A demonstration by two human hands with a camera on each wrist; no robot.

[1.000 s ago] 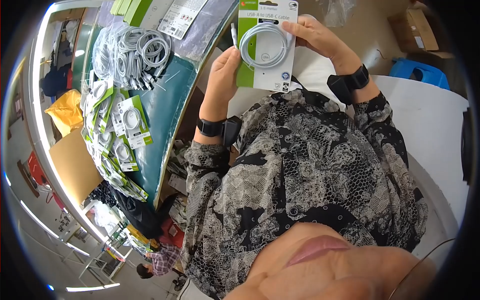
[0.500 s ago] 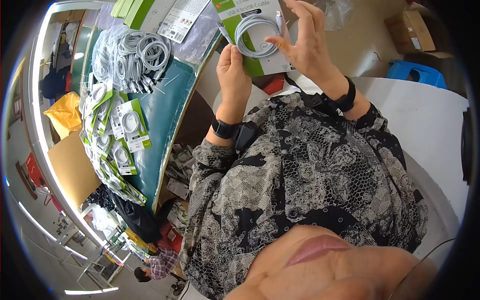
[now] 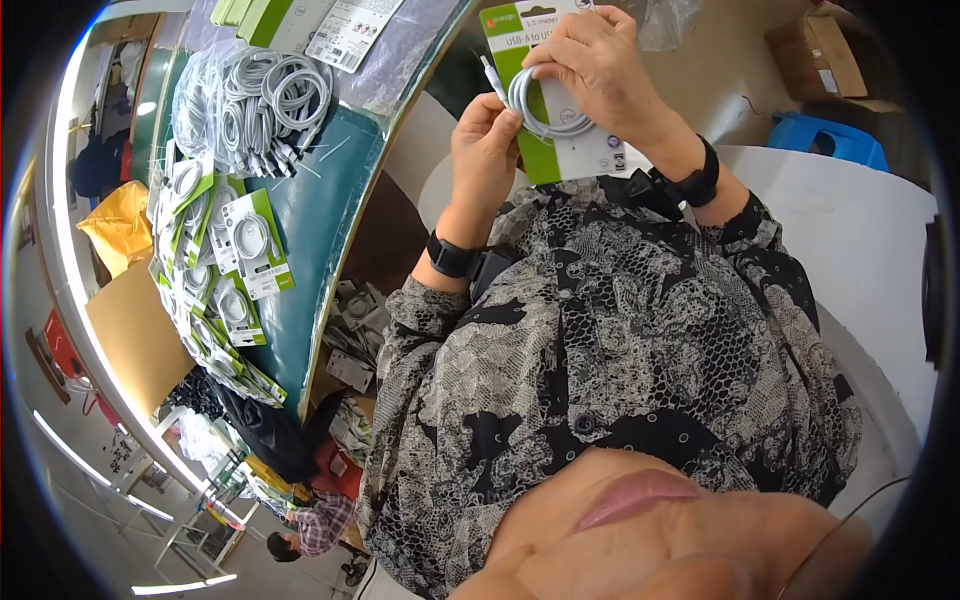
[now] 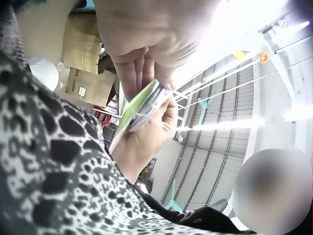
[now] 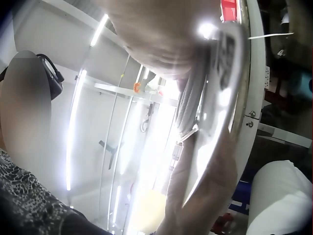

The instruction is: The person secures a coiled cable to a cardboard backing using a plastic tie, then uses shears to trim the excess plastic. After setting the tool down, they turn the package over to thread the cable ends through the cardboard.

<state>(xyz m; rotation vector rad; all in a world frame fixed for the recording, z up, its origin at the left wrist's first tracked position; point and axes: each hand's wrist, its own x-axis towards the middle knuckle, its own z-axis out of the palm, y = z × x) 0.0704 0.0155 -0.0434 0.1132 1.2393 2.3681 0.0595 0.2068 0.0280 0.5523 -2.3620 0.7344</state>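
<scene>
A green and white retail card (image 3: pixel 578 160) is held up in front of the chest, tilted, with a coiled light-grey USB cable (image 3: pixel 516 96) lying on its face. My left hand (image 3: pixel 484 150) pinches the card's left edge, thumb beside the coil. A metal plug (image 3: pixel 488 68) sticks up just above those fingertips. My right hand (image 3: pixel 600 75) reaches across the card's upper right, its curled fingers gripping the top of the coil and covering part of the printing. In the right wrist view the cable strands (image 5: pixel 188 107) stand out from the card (image 5: pixel 215 122), seen nearly edge-on.
A green table (image 3: pixel 335 190) runs along the left. It bears bagged loose cables (image 3: pixel 255 110), a heap of carded cables (image 3: pixel 250 240) and a stack of blank-looking cards (image 3: pixel 270 22). At the right stand a white surface (image 3: pixel 840 200), a blue stool (image 3: pixel 830 145) and a cardboard box (image 3: pixel 825 65).
The right hand, earlier spread open beside the card, has moved left over it and grips the coil. The card has shifted right and down. The left hand keeps its hold.
</scene>
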